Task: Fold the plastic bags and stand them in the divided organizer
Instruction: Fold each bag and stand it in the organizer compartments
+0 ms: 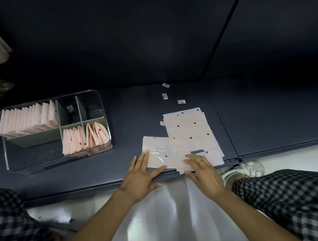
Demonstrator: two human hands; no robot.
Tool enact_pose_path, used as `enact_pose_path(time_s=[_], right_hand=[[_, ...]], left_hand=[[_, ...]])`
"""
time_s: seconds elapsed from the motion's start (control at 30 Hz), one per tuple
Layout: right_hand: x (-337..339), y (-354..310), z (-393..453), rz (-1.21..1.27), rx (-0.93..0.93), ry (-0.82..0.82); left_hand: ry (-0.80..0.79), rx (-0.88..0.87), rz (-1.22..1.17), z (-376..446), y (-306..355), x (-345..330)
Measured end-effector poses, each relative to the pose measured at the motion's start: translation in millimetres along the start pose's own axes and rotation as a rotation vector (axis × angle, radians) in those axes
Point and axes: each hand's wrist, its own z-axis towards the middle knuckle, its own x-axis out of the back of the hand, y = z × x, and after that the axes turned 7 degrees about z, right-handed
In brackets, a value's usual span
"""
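Both hands lie flat, fingers straight, gripping nothing: left hand (140,175) presses the near left corner of the top plastic bag (169,156), right hand (202,166) its near right edge, probably pinning it for a fold. The unfolded stack (188,129) fans out beyond the right hand. The divided organizer (103,106), partly filled with folded bags (29,118), sits well left of the left hand. Loose labels (181,101) lie beyond the stack; nothing blocks the path across the bench (134,113).

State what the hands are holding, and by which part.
Nothing is gripped. The left hand and right hand press flat on the near edge of the top plastic bag.
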Motion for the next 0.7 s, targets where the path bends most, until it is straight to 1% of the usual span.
enact_pose_path(time_s=[0.1,0.27,0.33,0.4,0.47,0.6,0.7], right_hand=[[0,0,9,-0.038,0.060,0.031],[2,3,18,-0.251,0.290,0.152],[3,1,20,-0.272,0.327,0.173],[6,3,22,-0.220,0.298,0.186],[9,4,24,-0.066,0.228,0.147],[16,6,30,0.368,-0.101,-0.007],[15,6,40,0.537,-0.216,-0.006]], left_hand=[[-0.002,0.017,-0.007,3,1,7],[-0.027,0.042,-0.012,8,2,15],[-0.024,0.064,-0.039,10,2,17],[0.012,0.099,-0.079,11,-1,19],[0.077,0.147,-0.174,14,-8,22],[0.216,0.315,-0.441,21,-22,26],[0.281,0.446,-0.606,28,-26,27]])
